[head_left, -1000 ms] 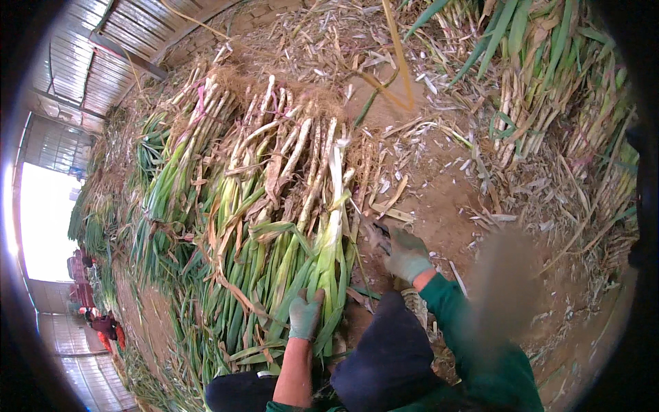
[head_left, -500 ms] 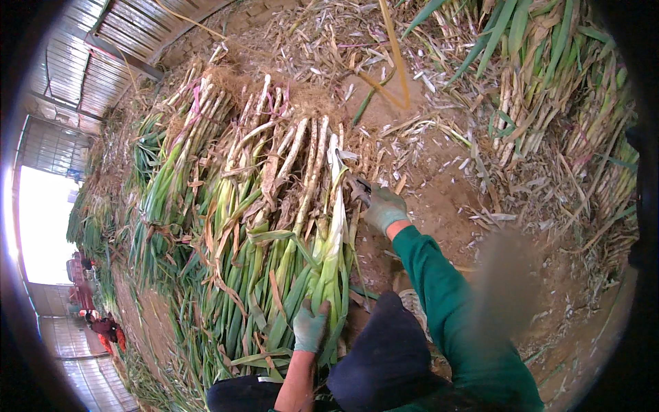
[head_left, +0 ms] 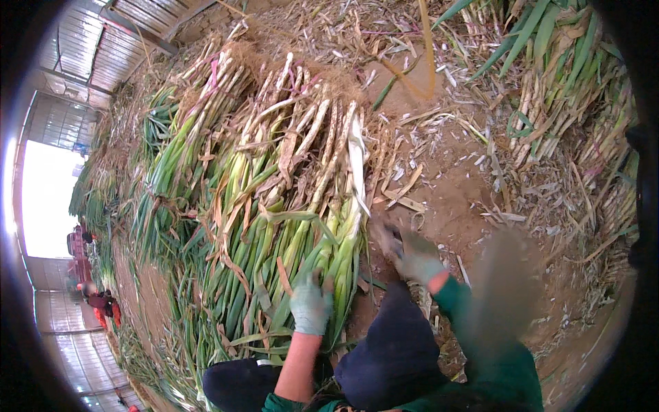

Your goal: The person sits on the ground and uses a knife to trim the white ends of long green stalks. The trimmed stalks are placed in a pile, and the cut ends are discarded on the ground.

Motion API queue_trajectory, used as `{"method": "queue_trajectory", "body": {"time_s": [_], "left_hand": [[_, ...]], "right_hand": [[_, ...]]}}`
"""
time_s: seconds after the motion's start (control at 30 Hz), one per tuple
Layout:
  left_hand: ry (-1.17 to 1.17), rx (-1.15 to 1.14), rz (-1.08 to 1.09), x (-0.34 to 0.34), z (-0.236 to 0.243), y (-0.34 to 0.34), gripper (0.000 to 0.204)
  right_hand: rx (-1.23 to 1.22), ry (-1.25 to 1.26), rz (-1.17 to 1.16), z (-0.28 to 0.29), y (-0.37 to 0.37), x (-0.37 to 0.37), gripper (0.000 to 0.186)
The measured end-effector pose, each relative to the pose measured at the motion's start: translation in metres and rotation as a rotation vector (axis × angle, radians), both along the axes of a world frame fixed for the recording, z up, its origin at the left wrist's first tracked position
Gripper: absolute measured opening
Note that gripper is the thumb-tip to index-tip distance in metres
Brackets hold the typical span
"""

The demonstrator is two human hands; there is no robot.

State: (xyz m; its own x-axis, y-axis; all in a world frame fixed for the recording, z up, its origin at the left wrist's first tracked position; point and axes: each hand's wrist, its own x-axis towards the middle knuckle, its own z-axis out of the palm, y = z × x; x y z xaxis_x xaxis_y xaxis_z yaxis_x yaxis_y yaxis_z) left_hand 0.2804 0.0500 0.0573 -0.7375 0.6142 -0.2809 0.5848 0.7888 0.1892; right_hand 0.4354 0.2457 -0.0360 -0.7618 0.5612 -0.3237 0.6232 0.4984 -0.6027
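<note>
Long green onions (head_left: 331,223) lie side by side in a pile before me, white stems and roots away from me, green leaves toward me. My left hand (head_left: 311,307), in a pale green glove, rests on the leaves of the nearest right onions with thumb and fingers apart. One onion with a peeled white stem (head_left: 356,154) lies at the pile's right edge. My right hand (head_left: 417,259), also gloved, is off the pile above the soil by my knee. It is closed on a small dark hand tool (head_left: 390,240), blurred, its exact kind unclear.
Tied onion bundles (head_left: 206,86) lie to the far left, and another heap (head_left: 549,89) stands at the upper right. Brown soil (head_left: 446,206) strewn with dry peelings lies between. A person (head_left: 103,303) bends far left near a bright doorway (head_left: 49,199).
My right hand with the tool has come away from the white stem, down toward my knee. My left hand has shifted slightly upward and loosened on the leaves. The view has turned a little.
</note>
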Motion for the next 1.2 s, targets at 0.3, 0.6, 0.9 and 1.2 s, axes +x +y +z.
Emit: {"method": "queue_trajectory", "body": {"time_s": [0.3,0.6,0.9,1.2], "left_hand": [[0.353,-0.407,-0.102,-0.062,0.003,0.037,0.05],[0.298,-0.326,-0.099,-0.07,-0.001,0.025,0.037],[0.265,-0.1,-0.276,-0.027,-0.011,0.036,0.028],[0.23,-0.191,-0.148,-0.032,-0.015,0.029,0.038]], "right_hand": [[0.053,-0.088,0.118,-0.003,-0.03,0.058,0.067],[-0.053,-0.151,0.346,0.037,-0.033,0.036,0.062],[-0.006,-0.048,0.164,0.031,-0.026,0.025,0.056],[-0.084,-0.08,0.314,0.05,-0.031,0.026,0.056]]}}
